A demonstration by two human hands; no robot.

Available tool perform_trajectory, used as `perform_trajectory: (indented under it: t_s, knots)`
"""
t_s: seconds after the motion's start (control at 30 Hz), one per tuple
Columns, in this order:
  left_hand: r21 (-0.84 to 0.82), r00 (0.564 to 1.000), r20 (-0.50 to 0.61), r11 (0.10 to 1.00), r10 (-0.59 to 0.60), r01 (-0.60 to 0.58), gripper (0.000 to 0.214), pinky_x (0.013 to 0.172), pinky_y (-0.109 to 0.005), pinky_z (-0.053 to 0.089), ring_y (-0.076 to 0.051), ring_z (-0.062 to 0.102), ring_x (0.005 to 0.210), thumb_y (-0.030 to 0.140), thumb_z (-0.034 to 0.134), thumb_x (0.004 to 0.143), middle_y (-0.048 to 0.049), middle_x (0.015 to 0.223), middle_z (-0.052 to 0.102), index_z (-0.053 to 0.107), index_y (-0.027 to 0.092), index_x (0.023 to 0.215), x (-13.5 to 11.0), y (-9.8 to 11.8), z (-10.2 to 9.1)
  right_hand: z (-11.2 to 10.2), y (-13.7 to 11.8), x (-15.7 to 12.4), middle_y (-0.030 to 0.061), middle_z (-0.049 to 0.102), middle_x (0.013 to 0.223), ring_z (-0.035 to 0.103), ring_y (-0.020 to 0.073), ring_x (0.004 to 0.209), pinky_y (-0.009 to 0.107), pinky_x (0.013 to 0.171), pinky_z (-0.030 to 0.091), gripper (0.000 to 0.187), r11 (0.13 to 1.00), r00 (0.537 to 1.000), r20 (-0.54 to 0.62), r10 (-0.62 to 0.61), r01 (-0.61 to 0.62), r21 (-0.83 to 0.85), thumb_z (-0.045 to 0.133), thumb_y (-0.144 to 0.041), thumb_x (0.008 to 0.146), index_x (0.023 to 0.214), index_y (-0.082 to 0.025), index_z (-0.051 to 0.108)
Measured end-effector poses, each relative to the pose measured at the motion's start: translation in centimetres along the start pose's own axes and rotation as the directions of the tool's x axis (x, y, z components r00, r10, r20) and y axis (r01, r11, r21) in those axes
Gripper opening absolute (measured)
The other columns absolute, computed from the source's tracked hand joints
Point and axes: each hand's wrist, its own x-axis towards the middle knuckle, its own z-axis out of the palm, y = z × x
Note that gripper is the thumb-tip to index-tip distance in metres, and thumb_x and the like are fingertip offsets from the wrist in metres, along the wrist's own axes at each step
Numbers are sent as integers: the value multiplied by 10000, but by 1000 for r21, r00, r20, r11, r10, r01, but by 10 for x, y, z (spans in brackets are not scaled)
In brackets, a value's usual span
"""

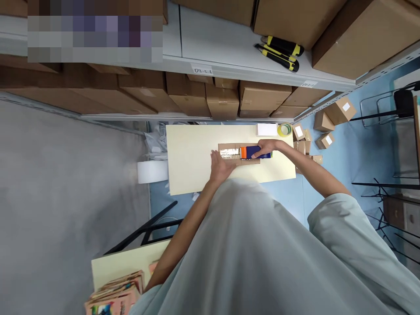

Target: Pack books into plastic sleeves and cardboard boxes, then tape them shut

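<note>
A long, flat cardboard box (233, 161) lies on a pale yellow table (190, 166). My left hand (220, 166) rests flat on the box's left end, fingers stretched out. My right hand (267, 146) grips a tape dispenser (252, 152), blue with an orange end, pressed along the top of the box. A strip of shiny clear tape (229, 152) runs left of the dispenser along the box.
A roll of yellow tape (285, 129) and a white pad (266, 129) sit at the table's far right corner. Small cardboard boxes (328, 127) lie on the blue floor. Shelves hold large cartons (223, 103) and two utility knives (280, 51). A second table (124, 262) holds stacked booklets.
</note>
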Motion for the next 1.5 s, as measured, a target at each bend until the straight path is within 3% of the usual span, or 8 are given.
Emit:
perform_trajectory:
  t_s: [0.07, 0.1, 0.2, 0.43, 0.6, 0.97, 1.27, 1.5]
  knots:
    - [210, 986, 32, 963, 163, -166, 1422, 1367, -657, 117, -511, 23, 1724, 722, 881, 753, -358, 1829, 90, 185, -6, 1757, 5, 9, 3, 2, 1, -1, 2, 610, 663, 583, 166, 660, 296, 604, 446, 719, 1000, 1000, -6, -2, 2, 16, 927, -837, 553, 722, -187, 668]
    - [291, 971, 76, 926, 227, -240, 1484, 1371, -665, 53, -505, -44, 1724, 751, 881, 735, -346, 1837, 25, 135, -11, 1766, 8, 12, 4, 3, 2, -1, 3, 616, 668, 593, 170, 670, 298, 616, 455, 713, 1000, 1000, -10, -5, 5, 23, 938, -824, 546, 730, -188, 674]
    - [387, 939, 187, 857, 288, -340, 1502, 1372, -666, -26, -491, -63, 1726, 800, 837, 753, -329, 1841, 16, 90, -9, 1775, 17, 16, 7, 5, 5, -1, 5, 632, 674, 621, 183, 694, 298, 635, 471, 686, 999, 1000, -25, -16, 17, 33, 958, -788, 552, 736, -187, 685]
    - [376, 953, 149, 876, 264, -302, 1190, 1391, -599, -40, -444, -3, 1741, 676, 682, 959, -310, 1843, 64, 154, -18, 1769, 23, 13, 9, 3, 10, 1, 21, 700, 720, 672, 192, 729, 275, 643, 474, 646, 999, 998, -52, -43, 43, -3, 978, -733, 603, 779, -168, 721]
    - [353, 957, 128, 890, 259, -288, 1072, 1394, -583, -29, -442, 36, 1741, 632, 655, 1005, -297, 1843, 92, 222, 11, 1764, 22, 15, 8, -2, 24, -6, 35, 723, 753, 655, 178, 692, 291, 658, 482, 675, 997, 998, 27, -59, 58, 54, 949, -785, 594, 762, -171, 723]
    - [479, 963, 174, 837, 204, -263, 1365, 1373, -666, 0, -464, -8, 1735, 815, 702, 872, -339, 1831, 66, 90, -3, 1777, 26, 20, 7, -32, 106, -47, 69, 751, 779, 685, 235, 771, 326, 686, 510, 677, 993, 991, 132, 32, -46, 107, 948, -815, 586, 743, -186, 753]
    - [463, 965, 166, 848, 204, -259, 1338, 1368, -694, 10, -474, 1, 1733, 790, 701, 881, -322, 1839, 60, 75, 31, 1787, 30, 16, 9, -35, 123, -33, 52, 746, 764, 686, 235, 780, 319, 705, 526, 715, 995, 993, 119, 8, -19, 95, 949, -829, 570, 821, -178, 792]
    - [480, 969, 166, 843, 186, -244, 1306, 1372, -678, -4, -463, 0, 1736, 810, 650, 908, -326, 1837, 67, 122, -14, 1772, 28, 19, 9, -30, 132, -19, 57, 758, 794, 697, 242, 808, 324, 712, 518, 735, 997, 993, 113, 20, -28, 71, 928, -855, 543, 790, -181, 771]
